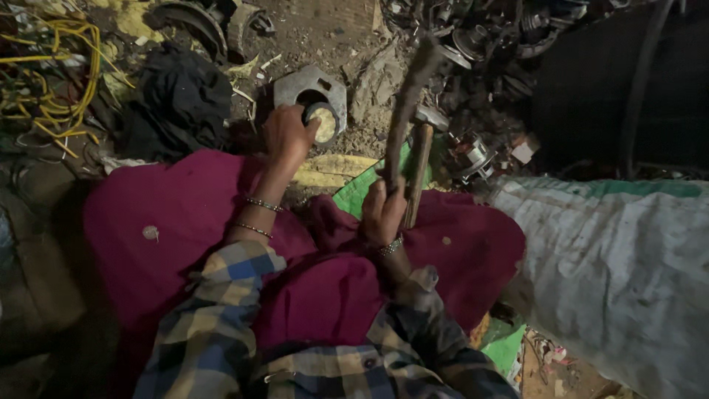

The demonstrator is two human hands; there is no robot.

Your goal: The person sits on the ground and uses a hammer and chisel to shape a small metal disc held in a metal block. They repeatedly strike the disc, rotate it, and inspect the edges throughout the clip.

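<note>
My left hand (286, 135) grasps round metal ring (323, 122) on grey plate (310, 89); right hand (384, 210) clenched around wooden-handled hammer (418, 166).

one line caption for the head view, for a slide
Left hand on a round metal part on the dirt; right hand gripping a hammer and rod.

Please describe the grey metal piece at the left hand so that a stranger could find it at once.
Start at the magenta cloth over the lap and follow the left hand forward to the dirt ground. The grey metal plate lies there, flat with angled corners and one large round hole, unlike the dark tangled scrap behind.
</note>
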